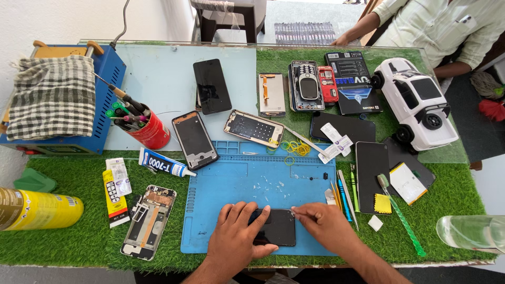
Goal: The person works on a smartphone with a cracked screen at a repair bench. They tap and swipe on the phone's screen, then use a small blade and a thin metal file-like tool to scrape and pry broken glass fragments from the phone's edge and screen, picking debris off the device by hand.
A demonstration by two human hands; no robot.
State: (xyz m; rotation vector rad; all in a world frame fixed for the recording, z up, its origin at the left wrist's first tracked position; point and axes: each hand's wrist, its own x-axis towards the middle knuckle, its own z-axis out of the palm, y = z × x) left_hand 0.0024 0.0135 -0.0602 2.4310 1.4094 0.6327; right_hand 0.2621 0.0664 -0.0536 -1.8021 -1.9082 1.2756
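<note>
A black phone screen (278, 230) lies flat near the front edge of a blue work mat (247, 179). My left hand (235, 236) rests on its left part, fingers spread, pressing it down. My right hand (323, 223) is at the screen's upper right corner, its fingertips pinched on something small and pale at the edge; what it is I cannot tell. Small clear shards (268, 184) lie on the mat above the screen.
Opened phones (149, 220), phone frames (194, 138), a glue tube (164, 164), a red tool cup (150, 130), tweezers and a toothbrush (398, 210), a white toy car (418, 100), a yellow can (39, 210) and a blue machine (63, 100) sit around. Another person's arm (363, 26) is behind the table.
</note>
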